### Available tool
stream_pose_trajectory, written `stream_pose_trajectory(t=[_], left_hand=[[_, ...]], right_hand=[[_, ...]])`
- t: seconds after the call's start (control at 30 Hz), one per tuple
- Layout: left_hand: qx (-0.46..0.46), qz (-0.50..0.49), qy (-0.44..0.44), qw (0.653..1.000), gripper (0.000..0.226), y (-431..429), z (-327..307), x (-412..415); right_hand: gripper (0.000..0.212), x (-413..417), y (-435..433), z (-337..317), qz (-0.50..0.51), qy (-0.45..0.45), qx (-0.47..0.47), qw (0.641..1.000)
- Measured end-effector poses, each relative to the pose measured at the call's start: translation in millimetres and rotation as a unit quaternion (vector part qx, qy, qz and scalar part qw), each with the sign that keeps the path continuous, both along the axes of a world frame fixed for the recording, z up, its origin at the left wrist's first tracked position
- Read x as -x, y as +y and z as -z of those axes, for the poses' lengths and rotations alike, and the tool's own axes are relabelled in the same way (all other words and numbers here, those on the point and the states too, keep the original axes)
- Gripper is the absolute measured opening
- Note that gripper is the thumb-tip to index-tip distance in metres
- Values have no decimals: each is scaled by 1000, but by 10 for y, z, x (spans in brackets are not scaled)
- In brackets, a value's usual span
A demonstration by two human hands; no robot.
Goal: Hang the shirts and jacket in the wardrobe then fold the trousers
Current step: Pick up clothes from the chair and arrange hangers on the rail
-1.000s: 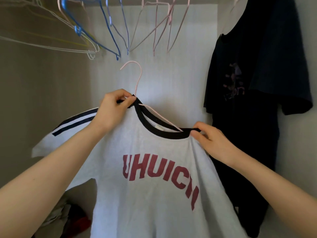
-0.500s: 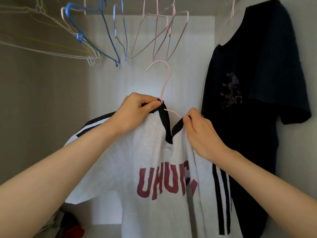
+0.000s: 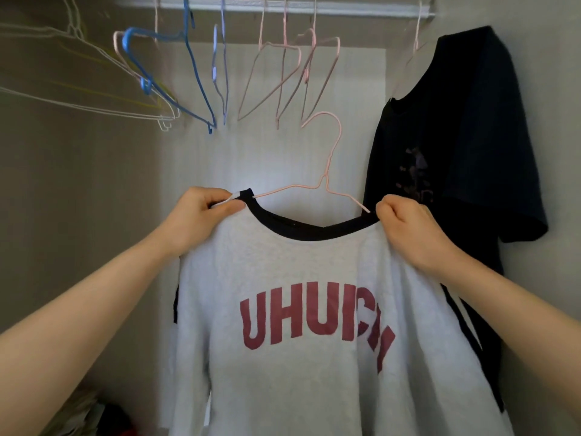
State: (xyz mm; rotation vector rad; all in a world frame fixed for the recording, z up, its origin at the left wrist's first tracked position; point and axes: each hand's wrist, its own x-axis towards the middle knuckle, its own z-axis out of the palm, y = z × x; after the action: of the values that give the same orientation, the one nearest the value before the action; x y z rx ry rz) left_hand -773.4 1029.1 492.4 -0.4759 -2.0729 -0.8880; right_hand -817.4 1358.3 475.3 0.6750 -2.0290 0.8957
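Hands: we're pinching the light grey cotton T-shirt with red lettering [image 3: 314, 272] at both shoulders, with our left hand [image 3: 201, 217] and right hand [image 3: 407, 234] clenching the fabric.
Hanger: the thin pink wire hanger [image 3: 327, 176] is sitting between our fingers, its hook below the white wardrobe rail [image 3: 345, 9].
Done: the dark navy T-shirt [image 3: 465, 146] is hanging just past our right fingers.
Left: we're guessing this shirt, plus the jacket and trousers.

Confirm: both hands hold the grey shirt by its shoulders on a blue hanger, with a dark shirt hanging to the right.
The hanger is pink, not blue, as the head view shows. The left hand and right hand hold the grey shirt by its shoulders, with the dark shirt to the right.
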Motion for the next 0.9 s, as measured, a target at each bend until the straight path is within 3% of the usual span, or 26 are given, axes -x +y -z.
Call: stream_pose_trajectory(t=[0.07,0.17,0.3,0.53,0.9], left_hand=[[-13,-6,13,1000,46,-29,-9,24],[-29,-24,39,999,40,-77,-19,67],[-52,-45,75,995,42,-118,0,120],[107,-110,74,985,39,67,-1,95],[23,-32,48,998,44,-233,-3,131]], right_hand=[[36,15,37,-36,18,5,-20,1000],[18,19,108,-68,-4,-19,-37,999],[19,9,162,-68,7,-29,-45,999],[39,-93,7,-106,-47,10,-53,997],[37,-33,207,-68,-17,-47,-14,999]])
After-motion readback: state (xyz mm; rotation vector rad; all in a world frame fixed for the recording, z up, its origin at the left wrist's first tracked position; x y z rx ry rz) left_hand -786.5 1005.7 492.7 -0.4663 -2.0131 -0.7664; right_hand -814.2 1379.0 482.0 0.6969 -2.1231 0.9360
